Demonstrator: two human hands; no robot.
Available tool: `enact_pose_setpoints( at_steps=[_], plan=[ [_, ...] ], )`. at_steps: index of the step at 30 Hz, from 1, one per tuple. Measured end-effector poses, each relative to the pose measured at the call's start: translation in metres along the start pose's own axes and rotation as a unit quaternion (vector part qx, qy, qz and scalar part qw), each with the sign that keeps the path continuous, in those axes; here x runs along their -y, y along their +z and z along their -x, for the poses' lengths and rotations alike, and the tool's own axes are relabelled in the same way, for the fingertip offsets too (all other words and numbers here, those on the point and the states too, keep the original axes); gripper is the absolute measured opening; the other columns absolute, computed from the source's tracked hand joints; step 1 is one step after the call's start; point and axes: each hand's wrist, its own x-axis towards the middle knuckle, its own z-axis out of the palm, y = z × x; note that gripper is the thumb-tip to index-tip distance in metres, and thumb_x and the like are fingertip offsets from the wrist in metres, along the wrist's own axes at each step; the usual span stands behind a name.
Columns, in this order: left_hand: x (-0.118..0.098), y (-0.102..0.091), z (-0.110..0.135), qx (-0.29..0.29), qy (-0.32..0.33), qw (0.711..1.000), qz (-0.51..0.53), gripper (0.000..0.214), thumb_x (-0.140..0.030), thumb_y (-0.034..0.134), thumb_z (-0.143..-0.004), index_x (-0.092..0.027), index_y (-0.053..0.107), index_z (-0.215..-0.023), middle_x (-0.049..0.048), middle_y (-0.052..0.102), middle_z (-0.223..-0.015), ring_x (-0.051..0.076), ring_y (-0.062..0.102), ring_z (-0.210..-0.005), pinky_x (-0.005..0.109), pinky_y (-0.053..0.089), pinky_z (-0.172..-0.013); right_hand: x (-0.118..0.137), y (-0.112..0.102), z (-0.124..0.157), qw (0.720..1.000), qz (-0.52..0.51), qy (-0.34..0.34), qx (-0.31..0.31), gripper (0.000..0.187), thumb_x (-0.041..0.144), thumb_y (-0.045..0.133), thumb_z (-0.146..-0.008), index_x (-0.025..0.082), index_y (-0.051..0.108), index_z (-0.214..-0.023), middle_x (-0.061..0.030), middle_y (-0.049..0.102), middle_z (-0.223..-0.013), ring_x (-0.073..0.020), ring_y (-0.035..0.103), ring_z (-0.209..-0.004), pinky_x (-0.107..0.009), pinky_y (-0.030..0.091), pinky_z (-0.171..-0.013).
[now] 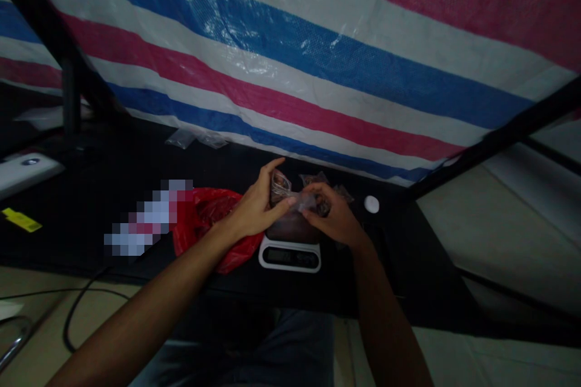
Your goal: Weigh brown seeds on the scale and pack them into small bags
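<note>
Showing two bare hands from a head-worn view, working above a digital kitchen scale [290, 256] on a black bench [113, 169]. The left hand [258, 205] and the right hand [333, 214] meet over the scale's platform, a clear plastic packet [304, 201] lying between them. The left fingers [284, 202] are pressed on the packet's near end, with the thumb raised behind it; the right fingers [313, 213] curl around its other end, grasping it. Whether the packet is sealed cannot be told at this resolution.

Directly behind the hands, a bundle of brown material in clear plastic [280, 188] stands on or just behind the platform, partly hidden by the left hand; its exact contents are too dim to tell. Further clear bags with brown contents [314, 179] lie just to the right of it. The scale's display [285, 256] is dark and unreadable.

To the left, a crumpled red plastic bag [213, 217] lies touching the left wrist's side, beside a pixelated, obscured object [149, 217]. A small white disc [371, 204] sits right of the right hand. Empty-looking clear bags [195, 139] lie along the bench's far edge, against a striped blue, red and white tarpaulin [290, 54].
</note>
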Motion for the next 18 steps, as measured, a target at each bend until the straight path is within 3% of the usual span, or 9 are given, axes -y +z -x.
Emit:
enact_pose_setpoints(
  at_steps=[3, 6, 8, 13, 18],
  plan=[
    [0.002, -0.001, 0.0, 0.006, 0.027, 1.0, -0.005, 0.081, -0.037, 0.06, -0.092, -0.019, 0.016, -0.157, 0.0136, 0.055, -0.123, 0.025, 0.06, -0.1, 0.04, 0.053, -0.087, 0.001, 0.002, 0.001, 0.998, 0.036, 0.015, 0.049, 0.032, 0.02, 0.072, -0.079, 0.022, 0.063, -0.11, -0.0065, 0.069, -0.114, -0.0235, 0.065, -0.109, -0.043, 0.049, -0.099],
    [0.003, 0.0, 0.0, 0.016, 0.013, 1.0, -0.008, 0.084, -0.029, 0.063, -0.09, -0.02, 0.014, -0.158, 0.0152, 0.053, -0.131, 0.027, 0.06, -0.11, 0.043, 0.053, -0.094, 0.003, 0.003, 0.003, 0.997, 0.041, 0.018, 0.055, 0.041, 0.027, 0.079, -0.077, 0.023, 0.065, -0.115, -0.0087, 0.069, -0.123, -0.0261, 0.062, -0.119, -0.045, 0.045, -0.106],
    [0.004, 0.001, 0.0, 0.02, 0.007, 1.0, -0.015, 0.084, -0.03, 0.065, -0.09, -0.021, 0.017, -0.158, 0.0161, 0.05, -0.137, 0.03, 0.059, -0.119, 0.045, 0.052, -0.101, 0.005, 0.002, 0.003, 0.999, 0.025, 0.002, 0.024, 0.037, 0.031, 0.077, -0.081, 0.024, 0.067, -0.116, -0.008, 0.07, -0.123, -0.0264, 0.062, -0.119, -0.045, 0.045, -0.106],
    [0.004, 0.006, 0.001, 0.019, 0.035, 0.999, -0.013, 0.09, -0.038, 0.074, -0.086, -0.024, 0.021, -0.157, 0.0156, 0.05, -0.142, 0.031, 0.059, -0.122, 0.048, 0.052, -0.106, 0.01, 0.006, 0.0, 0.995, -0.022, -0.014, -0.095, 0.011, 0.033, 0.067, -0.089, 0.024, 0.071, -0.093, -0.0035, 0.075, -0.096, -0.0227, 0.069, -0.093, -0.039, 0.052, -0.089],
    [0.004, 0.007, 0.0, 0.017, 0.051, 0.998, -0.023, 0.1, -0.04, 0.08, -0.082, -0.027, 0.018, -0.159, 0.0165, 0.048, -0.146, 0.031, 0.061, -0.123, 0.048, 0.054, -0.104, 0.012, 0.011, -0.002, 0.992, -0.028, -0.018, -0.119, 0.01, 0.032, 0.067, -0.088, 0.024, 0.072, -0.086, -0.0032, 0.076, -0.091, -0.0226, 0.07, -0.088, -0.039, 0.054, -0.085]
  ],
)
